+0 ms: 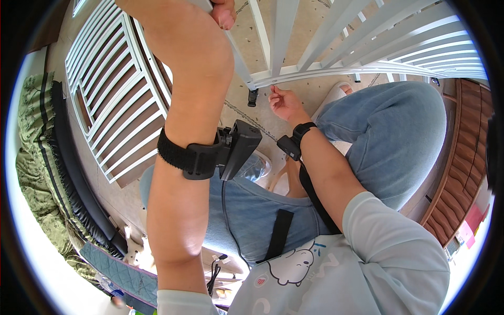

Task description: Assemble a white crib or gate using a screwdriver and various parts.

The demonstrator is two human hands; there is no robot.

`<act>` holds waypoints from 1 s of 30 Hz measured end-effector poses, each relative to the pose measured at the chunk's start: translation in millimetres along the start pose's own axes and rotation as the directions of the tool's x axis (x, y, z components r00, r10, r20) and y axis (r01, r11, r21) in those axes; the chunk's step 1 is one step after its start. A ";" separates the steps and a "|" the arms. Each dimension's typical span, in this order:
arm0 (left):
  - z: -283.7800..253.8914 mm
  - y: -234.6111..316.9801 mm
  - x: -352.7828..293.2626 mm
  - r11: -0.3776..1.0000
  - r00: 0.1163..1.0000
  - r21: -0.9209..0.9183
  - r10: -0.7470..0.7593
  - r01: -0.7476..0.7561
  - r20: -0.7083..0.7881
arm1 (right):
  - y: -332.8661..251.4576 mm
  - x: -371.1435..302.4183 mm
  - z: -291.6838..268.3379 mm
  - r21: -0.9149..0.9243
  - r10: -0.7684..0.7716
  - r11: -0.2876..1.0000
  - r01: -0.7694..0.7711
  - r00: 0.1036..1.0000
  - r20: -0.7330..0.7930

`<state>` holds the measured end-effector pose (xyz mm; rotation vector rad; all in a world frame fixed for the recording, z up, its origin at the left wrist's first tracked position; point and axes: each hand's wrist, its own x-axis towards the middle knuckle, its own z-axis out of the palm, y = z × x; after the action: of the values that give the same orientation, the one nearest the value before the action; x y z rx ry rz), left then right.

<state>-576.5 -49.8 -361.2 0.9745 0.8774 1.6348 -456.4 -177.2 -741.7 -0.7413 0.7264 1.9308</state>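
A white slatted crib frame (283,37) stands in front of me, with a black caster (252,97) under its near corner post. At the top edge of the view, my left hand (224,14) is closed around the upper part of that post; most of the hand is cut off or hidden by my forearm. Lower down, my right hand (286,104) is held palm up with its fingers curled. Its thumb and fingertips are pinched together against the bottom rail (315,70), close to the caster. Anything small between them is hidden.
Another white slatted panel (121,94) stands at the left. Beyond it are a black padded edge (79,163) and green patterned fabric (39,168). A brown wavy-surfaced piece (457,163) is at the right. A white plush toy (137,252) lies at the lower left. My bent knees flank the work.
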 end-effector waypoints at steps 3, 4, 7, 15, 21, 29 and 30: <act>-0.8 -1.9 -0.8 0.998 0.998 0.028 0.055 -0.056 0.019 | -1.4 3.7 -3.4 0.065 0.021 0.998 -0.022 1.000 0.015; -2.2 -3.0 0.1 0.999 0.999 0.017 0.041 -0.041 0.032 | -4.4 5.3 -4.7 0.066 0.018 0.998 -0.019 1.000 0.014; -1.4 -1.7 0.9 1.000 1.000 0.005 0.008 -0.008 0.027 | -4.9 4.8 -0.3 -0.272 -0.145 0.952 0.138 0.989 -0.006; -0.7 -1.6 -1.7 0.998 0.998 0.042 0.054 -0.056 0.031 | 22.2 2.4 26.3 -0.643 -0.563 0.681 0.351 0.812 -0.152; -8.5 -11.1 3.0 0.967 0.964 0.090 0.226 -0.240 0.140 | 32.2 4.1 31.2 -0.791 -0.692 0.494 0.360 0.714 -0.107; -4.1 -2.3 -2.1 0.983 0.999 0.176 0.052 -0.053 0.011 | 28.5 -8.5 39.6 -0.564 -0.523 0.738 0.369 0.842 -0.133; -3.1 -1.8 -2.3 0.983 0.999 0.174 0.051 -0.053 0.013 | 28.1 -8.2 38.1 -0.549 -0.502 0.753 0.362 0.856 -0.124</act>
<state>-578.3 -51.9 -364.5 1.1328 1.0094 1.6165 -485.9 -165.0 -705.8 -1.3907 0.1408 1.5970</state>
